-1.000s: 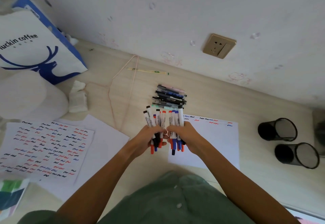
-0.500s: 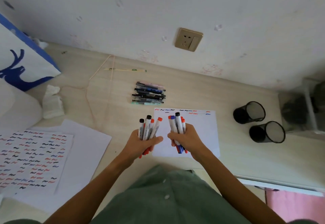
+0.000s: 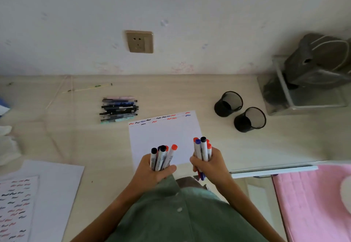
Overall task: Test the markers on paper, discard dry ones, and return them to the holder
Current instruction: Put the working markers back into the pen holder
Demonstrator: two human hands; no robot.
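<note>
Both fists clamp capped marker bundles, caps up; right hand [image 3: 209, 163] sits nearer than left hand [image 3: 152, 171] to the mesh holders [image 3: 228, 103], up-right of it.

A person seen from above wears a muted green, soft-looking woven shirt [image 3: 182, 217] with a front placket running up the chest. One small, round, pale button [image 3: 179, 209] sits on that placket, and the fabric folds into an open collar edge near the top. Both forearms are bare from the lower frame edge to the wrists, with no sleeve cuffs in view. The left hand [image 3: 152, 171] and the right hand [image 3: 210, 165] show no rings, watch or gloves.
</note>
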